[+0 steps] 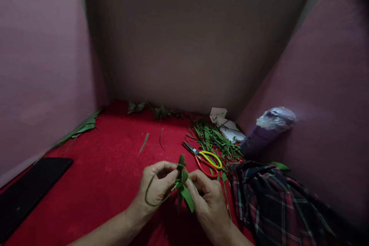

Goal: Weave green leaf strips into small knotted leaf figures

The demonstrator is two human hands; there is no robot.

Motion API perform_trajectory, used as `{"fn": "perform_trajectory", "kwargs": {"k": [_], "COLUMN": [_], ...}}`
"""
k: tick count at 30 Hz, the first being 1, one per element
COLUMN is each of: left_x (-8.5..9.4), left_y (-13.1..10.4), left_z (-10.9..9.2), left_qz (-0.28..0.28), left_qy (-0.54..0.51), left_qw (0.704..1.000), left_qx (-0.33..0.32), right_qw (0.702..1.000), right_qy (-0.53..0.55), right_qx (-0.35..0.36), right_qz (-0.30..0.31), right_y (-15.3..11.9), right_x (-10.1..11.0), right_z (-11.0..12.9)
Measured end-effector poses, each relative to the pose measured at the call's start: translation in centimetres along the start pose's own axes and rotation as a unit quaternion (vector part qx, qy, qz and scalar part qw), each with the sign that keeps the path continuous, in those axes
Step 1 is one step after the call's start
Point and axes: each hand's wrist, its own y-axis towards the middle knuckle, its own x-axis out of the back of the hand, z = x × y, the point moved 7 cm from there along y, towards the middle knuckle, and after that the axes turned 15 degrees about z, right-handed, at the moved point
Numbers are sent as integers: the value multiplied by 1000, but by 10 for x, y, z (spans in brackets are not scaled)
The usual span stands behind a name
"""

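Note:
Between my two hands is a small folded piece of green leaf strips (184, 177), with ends sticking out above and below. My left hand (157, 184) pinches it from the left, thumb against fingers. A thin strip loops from the piece across the back of that hand. From the right, my right hand (206, 196) grips the same leaf piece between thumb and fingers. Just beyond my right hand lie scissors (203, 157) with one yellow and one red handle, blades pointing to the back left. The exact folds are partly hidden by my fingers.
A heap of cut leaf strips (213, 138) lies behind the scissors, beside white papers (230, 130). Plaid cloth (268, 196) is bunched at right, near a plastic-topped purple roll (259, 134). A black flat object (31, 196) lies left on the red surface (100, 177). Walls stand close around.

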Motion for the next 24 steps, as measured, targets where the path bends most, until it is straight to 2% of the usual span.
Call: {"fn": "perform_trajectory", "kwargs": {"k": [5, 9, 15, 24], "left_x": [1, 1, 2, -6], "left_y": [2, 4, 4, 3], "left_z": [5, 10, 13, 22], "left_qz": [3, 33, 44, 104], "left_qy": [-11, -13, -24, -133], "left_qw": [1000, 999, 999, 985], "left_qx": [3, 7, 18, 45], "right_qw": [999, 997, 997, 996], "right_qy": [-45, -63, -69, -67], "right_qx": [19, 39, 31, 62], "right_qz": [-1, -13, -20, -26], "right_y": [0, 0, -2, -3], "right_x": [2, 3, 2, 4], "right_z": [3, 4, 0, 7]}}
